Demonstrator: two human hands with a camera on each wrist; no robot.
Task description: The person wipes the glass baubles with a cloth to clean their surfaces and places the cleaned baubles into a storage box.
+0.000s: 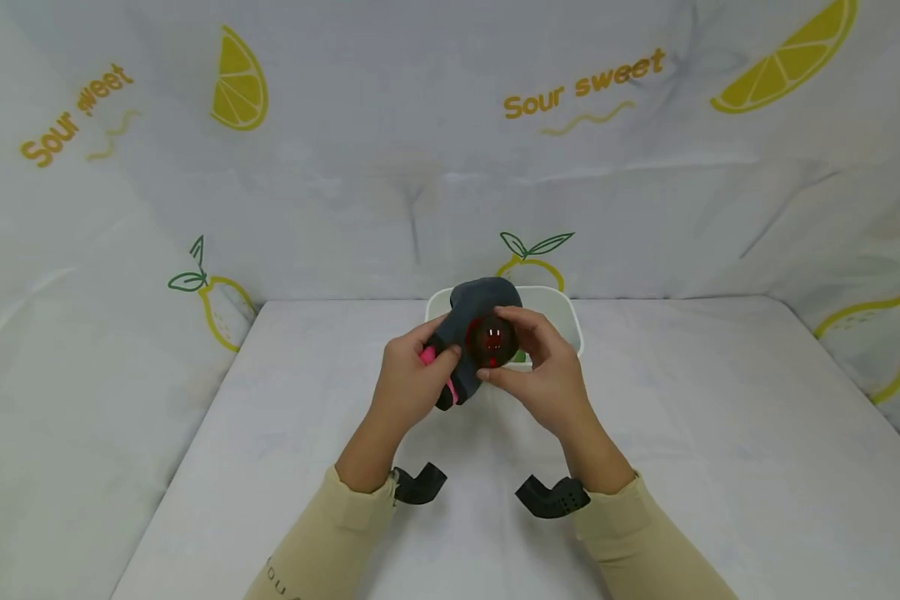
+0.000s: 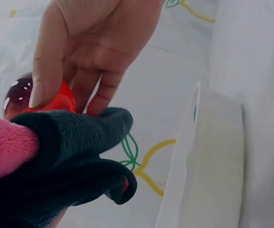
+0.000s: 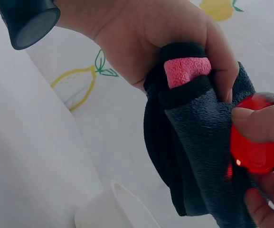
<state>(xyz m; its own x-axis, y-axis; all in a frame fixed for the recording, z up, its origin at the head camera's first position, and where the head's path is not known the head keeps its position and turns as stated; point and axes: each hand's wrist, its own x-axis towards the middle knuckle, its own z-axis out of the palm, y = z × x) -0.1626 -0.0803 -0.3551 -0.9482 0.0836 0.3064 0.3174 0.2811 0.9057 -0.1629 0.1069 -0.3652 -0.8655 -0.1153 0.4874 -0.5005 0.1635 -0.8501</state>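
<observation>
My left hand [image 1: 412,373] grips a folded dark grey fleecy cloth [image 1: 477,302] with a pink band [image 3: 188,71] showing at its gathered end. Between the thumb and fingers of my right hand [image 1: 546,365] is a shiny see-through red ball [image 1: 492,340], dark on one side. The ball lies right against the cloth, and in the right wrist view red light shows on the fabric beside it. Seen from the left wrist, the cloth [image 2: 80,137] hangs in loose folds below the ball [image 2: 61,100].
Behind the hands stands a white bin [image 1: 562,312] with something green [image 1: 520,357] inside, partly hidden by the hands. A white sheet with lemon prints covers the table [image 1: 330,358] and the wall behind. Each wrist wears a black camera mount [image 1: 420,485].
</observation>
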